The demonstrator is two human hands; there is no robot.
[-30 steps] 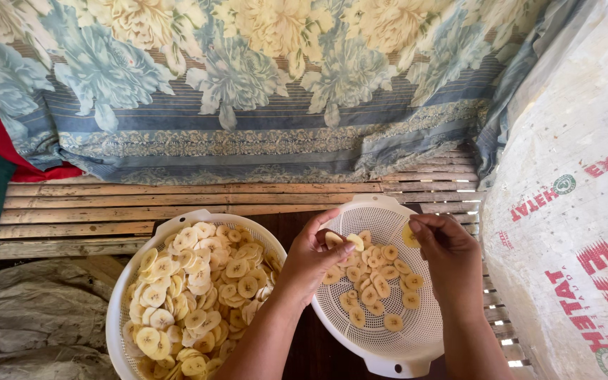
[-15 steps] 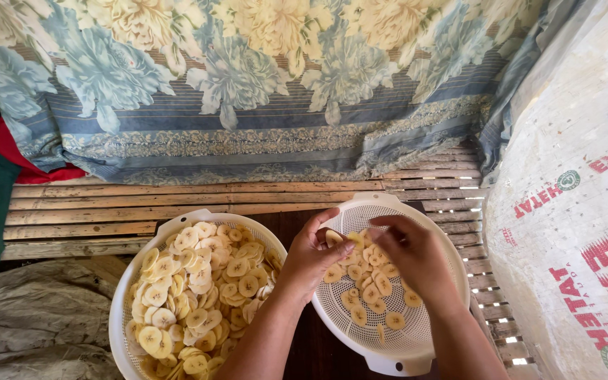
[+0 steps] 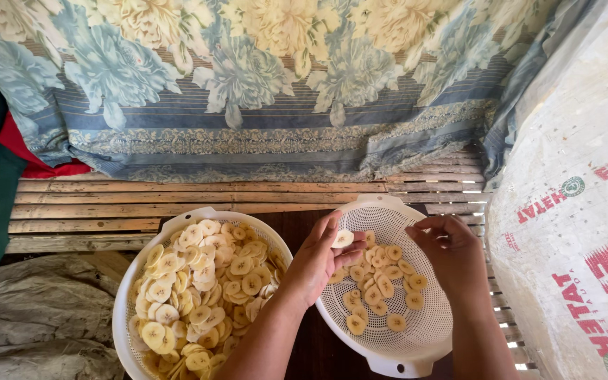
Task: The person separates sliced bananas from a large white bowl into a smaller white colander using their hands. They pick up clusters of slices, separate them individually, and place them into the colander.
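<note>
**Right hand off the slices, up at the rim**

Since half a second ago my right hand has lifted off the slices in the colander and drawn to its right rim. Its fingers are curled loosely inward, tips close together; I cannot tell whether they hold anything. My left hand pinches one pale slice between thumb and fingertips, other fingers lightly bent, above the colander's left edge. That slice is round, tilted, its flat face turned up and toward me. More slices lie flat in the colander. Beside it on the left sits the basin, heaped with slices, on the slats.
</note>
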